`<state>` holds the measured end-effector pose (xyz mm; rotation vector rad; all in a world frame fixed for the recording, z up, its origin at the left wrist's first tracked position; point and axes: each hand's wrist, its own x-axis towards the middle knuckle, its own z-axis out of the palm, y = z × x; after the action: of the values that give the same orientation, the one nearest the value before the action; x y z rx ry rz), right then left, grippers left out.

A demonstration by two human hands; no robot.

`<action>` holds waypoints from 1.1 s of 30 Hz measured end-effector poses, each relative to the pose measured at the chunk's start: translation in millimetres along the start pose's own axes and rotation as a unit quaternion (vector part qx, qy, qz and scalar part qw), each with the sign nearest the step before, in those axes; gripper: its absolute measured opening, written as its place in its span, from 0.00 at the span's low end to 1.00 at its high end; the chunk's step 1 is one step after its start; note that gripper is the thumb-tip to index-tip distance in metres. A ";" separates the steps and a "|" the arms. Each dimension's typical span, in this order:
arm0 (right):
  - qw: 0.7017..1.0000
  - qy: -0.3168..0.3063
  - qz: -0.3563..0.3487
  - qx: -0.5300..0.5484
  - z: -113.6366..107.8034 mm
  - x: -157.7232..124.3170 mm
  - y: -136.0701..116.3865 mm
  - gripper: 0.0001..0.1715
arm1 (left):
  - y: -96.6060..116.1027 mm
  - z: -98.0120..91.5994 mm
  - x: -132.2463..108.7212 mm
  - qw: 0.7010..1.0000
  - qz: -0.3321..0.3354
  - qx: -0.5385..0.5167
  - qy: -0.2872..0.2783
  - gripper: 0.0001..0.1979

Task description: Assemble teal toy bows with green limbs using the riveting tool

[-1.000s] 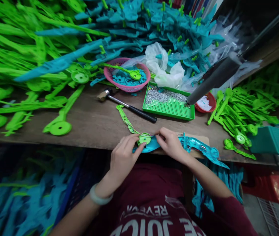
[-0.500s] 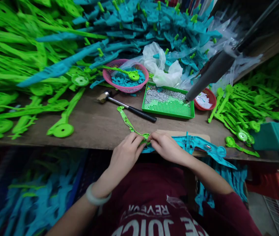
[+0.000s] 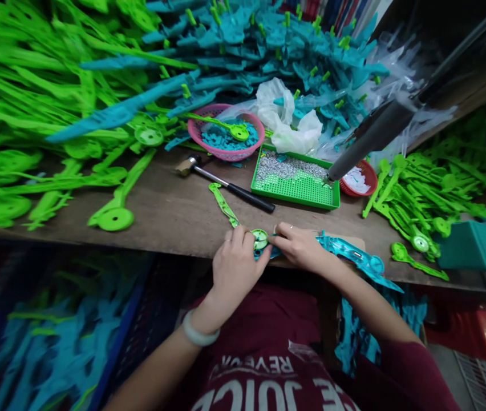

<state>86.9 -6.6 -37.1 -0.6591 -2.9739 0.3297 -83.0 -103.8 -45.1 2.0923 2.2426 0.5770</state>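
A bright green plastic arm [image 3: 225, 204] with a round, dish-like end lies over the left end of a long blue plastic body [image 3: 356, 254] at the table's front edge. My left hand [image 3: 235, 268] is closed on the green arm beside its round end, thumb along the near side. On the right, my right hand [image 3: 300, 246] has its fingers pinched at the rim of the round end, above the blue body. Whether a small piece sits in that pinch is hidden. Part of the blue body is covered by my hands.
Beyond my hands lie a hammer [image 3: 230, 185], a green tray [image 3: 296, 197] of small metal parts, a pink basket [image 3: 226, 154] of blue pieces and a red basket [image 3: 358, 185]. A grey tool [image 3: 373, 134] hangs over the tray. Green parts [image 3: 16, 125] and blue parts [image 3: 243, 63] are heaped behind.
Both hands have shifted slightly right in view. My left fingers have moved off the round end, which now shows its dish. My right hand has drawn a little away from my left.
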 end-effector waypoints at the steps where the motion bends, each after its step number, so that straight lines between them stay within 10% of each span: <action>1: 1.000 0.009 -0.004 0.005 2.1 -3.0 0.6 0.16 | -0.2 -0.7 1.7 1.000 -0.004 -0.004 -0.007 0.11; 33: 0.998 -0.041 0.023 0.035 -6.5 12.3 -15.6 0.13 | -35.0 -6.7 -1.1 0.989 0.033 -0.136 -0.038 0.03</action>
<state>70.2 -14.0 -26.9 -0.7229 -3.0114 0.4728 -118.2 -107.6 -48.9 2.0194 1.9354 0.7455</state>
